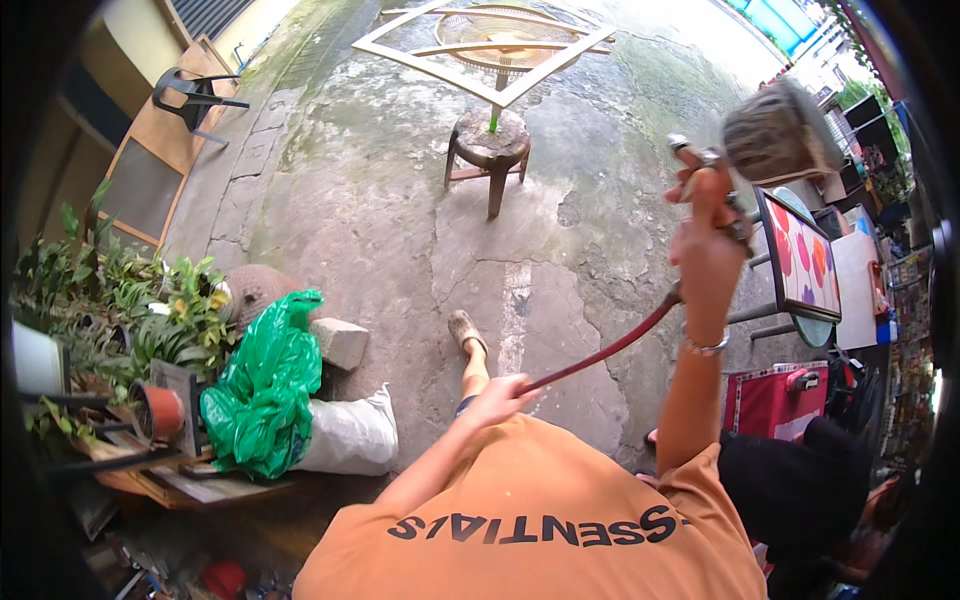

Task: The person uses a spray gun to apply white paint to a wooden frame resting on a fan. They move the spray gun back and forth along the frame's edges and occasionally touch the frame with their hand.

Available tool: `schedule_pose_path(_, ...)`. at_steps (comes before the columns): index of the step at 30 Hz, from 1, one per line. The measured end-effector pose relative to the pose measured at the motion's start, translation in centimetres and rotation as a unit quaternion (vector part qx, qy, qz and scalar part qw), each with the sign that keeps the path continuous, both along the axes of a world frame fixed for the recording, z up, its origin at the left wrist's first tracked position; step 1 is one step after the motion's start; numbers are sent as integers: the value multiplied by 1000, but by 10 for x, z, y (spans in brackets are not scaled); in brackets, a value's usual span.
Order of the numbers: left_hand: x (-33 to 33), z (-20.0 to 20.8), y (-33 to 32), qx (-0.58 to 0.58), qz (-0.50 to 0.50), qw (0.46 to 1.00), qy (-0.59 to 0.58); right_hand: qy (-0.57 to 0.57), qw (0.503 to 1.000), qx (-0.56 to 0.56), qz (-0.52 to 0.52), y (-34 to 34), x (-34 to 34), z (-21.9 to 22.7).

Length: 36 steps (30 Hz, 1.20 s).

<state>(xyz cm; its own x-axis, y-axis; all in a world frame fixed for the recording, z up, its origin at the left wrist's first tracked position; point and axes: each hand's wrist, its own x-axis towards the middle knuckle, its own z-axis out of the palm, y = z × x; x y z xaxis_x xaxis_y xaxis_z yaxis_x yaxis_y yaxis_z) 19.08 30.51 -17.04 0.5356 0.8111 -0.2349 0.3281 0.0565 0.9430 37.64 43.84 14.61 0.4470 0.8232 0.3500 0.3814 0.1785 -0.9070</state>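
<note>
In my raised right hand (pixel 705 225) is a spray gun (pixel 712 158) with a large dull grey-brown cup (pixel 775 130), its fingers wrapped round the handle. A dark red hose (pixel 625 342) runs from the gun's grip down to my left hand (pixel 500 400), which is closed around it near my waist. Ahead, a pale rectangular frame (pixel 560 68) rests flat, corner toward me, over a round mesh disc (pixel 470 28). These stand above a worn brown stool (pixel 490 140) on a short upright post. The gun is to the right of the frame and apart from it.
At left are potted plants (pixel 150 310), a green plastic bag (pixel 265 390), a white sack (pixel 355 435) and a concrete block (pixel 340 343). A dark chair (pixel 190 95) stands farther back. On the right are a framed flower picture (pixel 805 255) and a red box (pixel 770 400). The concrete ground (pixel 380 220) is cracked.
</note>
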Motion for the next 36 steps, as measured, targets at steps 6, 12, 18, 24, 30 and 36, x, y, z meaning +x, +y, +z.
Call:
schedule_pose_path(6, -144, -142, 36, -97, 250, 959, 94, -78, 994, 38, -64, 128, 61, 40)
schedule_pose_path(12, -127, -73, 150, 87, 307, 932, 175, -152, 979, -2, -135, 228, 122, 50)
schedule_pose_path(18, -93, 14, 268, 267, 227, 927, 132, -258, 949, -5, -180, 290, 198, 62)
schedule_pose_path(24, -55, 57, 354, 327, 233, 912, 85, -272, 943, 0, -194, 350, 245, 49)
schedule_pose_path(30, -6, 61, 395, 282, 181, 937, 104, -273, 943, -4, -190, 425, 302, 33)
schedule_pose_path(36, 59, 56, 424, 230, 206, 943, 122, -246, 955, -41, -159, 519, 362, 5)
